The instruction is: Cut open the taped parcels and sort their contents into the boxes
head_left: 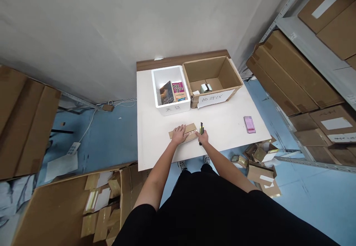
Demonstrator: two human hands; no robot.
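A small flat cardboard parcel (190, 130) lies near the front of the white table (222, 123). My left hand (178, 134) rests flat on the parcel's left half, fingers spread, pressing it down. My right hand (203, 137) is closed round a yellow-and-black utility knife (201, 130), held at the parcel's right end with the tip pointing away from me.
Behind the parcel stand a white foam box (169, 108) with books (172, 92) and an open cardboard box (213, 76). A pink item (249, 124) lies at the table's right. Shelves of cartons (306, 68) are on the right, with flattened cardboard (66, 209) and scraps on the blue floor.
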